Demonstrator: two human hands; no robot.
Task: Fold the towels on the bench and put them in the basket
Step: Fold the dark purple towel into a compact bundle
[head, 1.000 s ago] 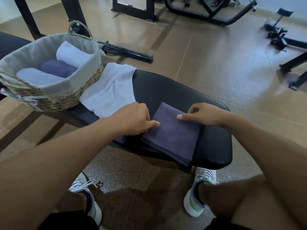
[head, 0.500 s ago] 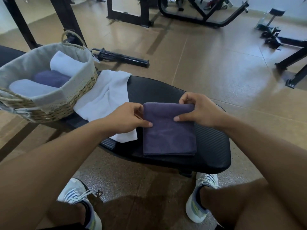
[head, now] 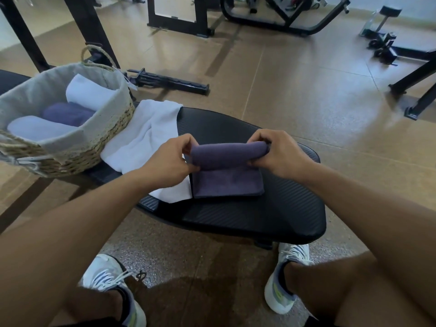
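**Spotter:** Your left hand (head: 168,161) pinches one end of the purple towel (head: 227,171), your right hand (head: 274,153) pinches the other. Both sets of fingers are curled round the roll. No slack grip on either side that I can see.

**Recorder:** Where does the towel sit, taking the basket (head: 63,128) as the mark?

**Spotter:** To the right of the basket, on the bench (head: 271,215), well apart from the wicker. The white towel (head: 144,147) lies between them, touching the basket's wall and running under your left hand. The far half of the purple towel is rolled up off the pad; the near half lies flat on the bench, its left edge just beside the white towel.

**Recorder:** Long axis of the roll?

**Spotter:** Crosswise, hand to hand, so one end points toward the basket. You hold it by its two ends, roll between your hands.

**Recorder:** Which hand is nearer the basket?

**Spotter:** Your left. My judgement: you finish rolling toward yourself first, since the flat part is not yet taken in. Then the carry goes leftward over the white towel, left end leading.

**Recorder:** Room in the basket?

**Spotter:** Three rolls already lie in it: a white one at the back, a purple one in the middle, a pale one in front. Whether a gap remains beside them I cannot tell from here.
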